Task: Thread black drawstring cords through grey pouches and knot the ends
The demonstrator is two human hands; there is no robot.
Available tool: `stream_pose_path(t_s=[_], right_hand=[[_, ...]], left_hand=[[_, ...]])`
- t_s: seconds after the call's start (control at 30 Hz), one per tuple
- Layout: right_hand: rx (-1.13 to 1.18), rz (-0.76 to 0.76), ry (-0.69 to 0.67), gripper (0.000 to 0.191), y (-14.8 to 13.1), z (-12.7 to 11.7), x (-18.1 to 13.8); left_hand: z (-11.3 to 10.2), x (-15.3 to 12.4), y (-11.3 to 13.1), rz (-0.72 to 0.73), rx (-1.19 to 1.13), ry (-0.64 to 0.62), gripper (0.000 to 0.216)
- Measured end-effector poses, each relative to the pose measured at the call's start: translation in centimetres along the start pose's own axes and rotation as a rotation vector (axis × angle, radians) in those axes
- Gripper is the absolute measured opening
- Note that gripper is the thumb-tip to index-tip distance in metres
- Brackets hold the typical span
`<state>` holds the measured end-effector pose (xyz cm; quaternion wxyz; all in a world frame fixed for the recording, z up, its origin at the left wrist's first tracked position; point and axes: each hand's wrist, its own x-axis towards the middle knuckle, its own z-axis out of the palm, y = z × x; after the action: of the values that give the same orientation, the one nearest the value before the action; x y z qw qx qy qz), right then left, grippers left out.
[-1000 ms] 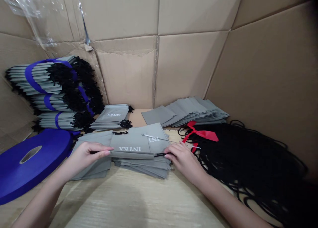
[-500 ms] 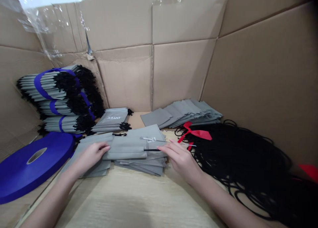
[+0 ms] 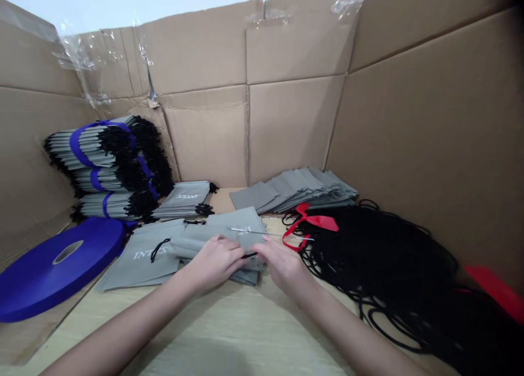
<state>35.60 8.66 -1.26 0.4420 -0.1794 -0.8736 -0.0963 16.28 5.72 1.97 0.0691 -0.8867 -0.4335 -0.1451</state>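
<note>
My left hand (image 3: 221,258) is closed at the right edge of a grey drawstring pouch (image 3: 186,248), its fingertips pinched on a short black cord (image 3: 249,254). Facing it, my right hand (image 3: 284,261) is closed on a thin metal rod (image 3: 241,231), which sticks out on both sides of the fingers. The right fingertips also touch the cord. Beneath my hands lie more grey pouches (image 3: 245,278), partly hidden. To the left rests a printed pouch (image 3: 137,253) with a black cord loop (image 3: 159,249) lying over it.
A roll of blue ribbon (image 3: 96,256) lies at the left, before strapped pouch bundles (image 3: 92,147). A small pouch stack (image 3: 186,198) and fanned grey pouches (image 3: 295,188) sit at the back. Black cords (image 3: 385,250) with a red tie (image 3: 319,221) fill the right. Cardboard walls (image 3: 204,136) surround the table.
My left hand has left the pouch's left side and moved right to its right edge, beside my right hand. The printed pouch at the left is now uncovered. The rod stays in my right hand.
</note>
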Motion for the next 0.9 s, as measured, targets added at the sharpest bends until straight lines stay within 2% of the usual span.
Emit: stream_pose_path(t_s=[0.07,0.2,0.33,0.5,0.6,0.77,0.9], right_hand=[[-0.054,0.004,0.032,0.027,0.7,-0.5,-0.1],[-0.015,0.062,0.063,0.022,1.5,-1.3,0.0],[0.037,0.173,0.053,0.017,1.4,-1.5,0.1],[0.054,0.232,-0.005,0.017,1.8,-1.3,0.3],[0.057,0.234,-0.021,0.016,2.2,-1.4,0.5],[0.142,0.305,-0.065,0.020,1.4,-1.3,0.9],[0.300,0.416,-0.197,0.021,-0.7,-0.4,1.0]], left_hand=[[0.1,-0.1,-0.5,-0.045,-0.039,0.016,0.033],[0.0,-0.5,-0.5,-0.160,-0.195,0.083,0.029],[-0.5,-0.5,0.0,-0.149,-0.303,0.060,0.030],[-0.9,-0.5,-0.5,-0.229,-0.637,0.078,0.027],[-0.7,-0.5,-0.6,-0.296,-0.828,0.030,0.031],[-1.2,-0.9,0.3,-0.231,-0.995,-0.051,0.028],[-1.5,-1.4,0.5,-0.144,-1.221,-0.055,0.026]])
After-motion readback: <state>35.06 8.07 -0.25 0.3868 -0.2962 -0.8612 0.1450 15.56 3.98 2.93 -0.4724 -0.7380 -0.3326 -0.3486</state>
